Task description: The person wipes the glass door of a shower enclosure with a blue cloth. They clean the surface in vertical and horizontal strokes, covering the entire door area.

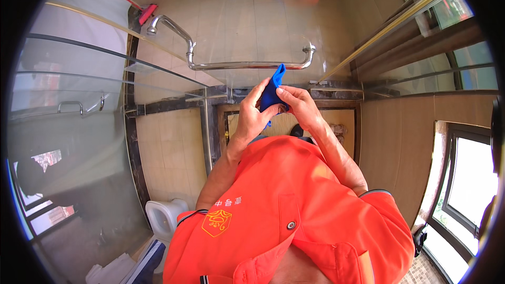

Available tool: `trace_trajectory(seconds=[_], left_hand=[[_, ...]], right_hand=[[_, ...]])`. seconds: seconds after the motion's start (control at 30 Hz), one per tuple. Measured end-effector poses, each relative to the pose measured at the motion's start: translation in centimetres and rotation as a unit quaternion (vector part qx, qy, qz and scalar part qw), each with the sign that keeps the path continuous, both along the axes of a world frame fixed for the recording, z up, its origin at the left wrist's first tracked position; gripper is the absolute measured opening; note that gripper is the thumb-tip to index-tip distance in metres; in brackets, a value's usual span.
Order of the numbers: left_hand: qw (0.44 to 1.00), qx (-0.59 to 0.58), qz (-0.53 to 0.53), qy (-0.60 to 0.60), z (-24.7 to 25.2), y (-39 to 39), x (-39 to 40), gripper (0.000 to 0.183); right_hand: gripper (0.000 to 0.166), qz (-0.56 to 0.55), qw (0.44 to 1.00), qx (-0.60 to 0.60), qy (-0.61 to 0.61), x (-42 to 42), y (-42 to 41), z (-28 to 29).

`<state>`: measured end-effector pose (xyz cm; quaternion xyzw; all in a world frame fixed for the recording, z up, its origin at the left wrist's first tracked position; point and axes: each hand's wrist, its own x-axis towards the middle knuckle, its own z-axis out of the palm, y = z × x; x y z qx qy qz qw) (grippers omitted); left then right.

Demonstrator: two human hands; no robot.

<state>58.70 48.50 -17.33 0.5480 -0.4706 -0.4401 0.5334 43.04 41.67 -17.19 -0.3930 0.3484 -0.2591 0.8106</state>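
A blue cloth (271, 94), folded to a point at its upper end, is held between my two hands in front of my chest. My left hand (252, 107) grips its left side and lower edge, thumb across the front. The fingertips of my right hand (298, 104) pinch its right edge. A small blue piece hangs below the left hand. Just beyond the cloth's tip runs the bent chrome handle (248, 65) of a glass door; whether the cloth touches it I cannot tell.
Glass panels (79, 126) with dark frames stand on the left. A white toilet (163, 215) is at lower left, near folded fabric (146, 262). A pink-headed broom (148, 14) leans at upper left. To the right are a tiled wall (394, 142) and a window (471, 177).
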Motion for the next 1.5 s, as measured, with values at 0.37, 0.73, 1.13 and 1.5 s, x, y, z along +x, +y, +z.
trace_trajectory(seconds=[0.37, 0.73, 1.13, 1.5], left_hand=[[0.985, -0.051, -0.059, -0.153, -0.2, 1.2, 0.8, 0.088], [0.986, -0.028, -0.136, -0.095, 2.2, 1.0, 0.5, 0.095], [0.970, 0.058, -0.121, 0.203, 0.8, 1.0, 2.3, 0.064], [0.982, 0.091, -0.131, 0.105, 1.0, 1.0, 2.4, 0.047]], right_hand=[[0.025, -0.038, 0.997, 0.059, 0.012, 0.3, 1.4, 0.2], [0.020, -0.073, 0.995, 0.072, 0.013, 0.8, 1.4, -0.6], [0.016, -0.040, 0.993, 0.089, -0.060, 0.1, 0.9, -0.2], [0.017, -0.035, 0.998, 0.052, -0.013, 0.2, 0.2, -0.1]])
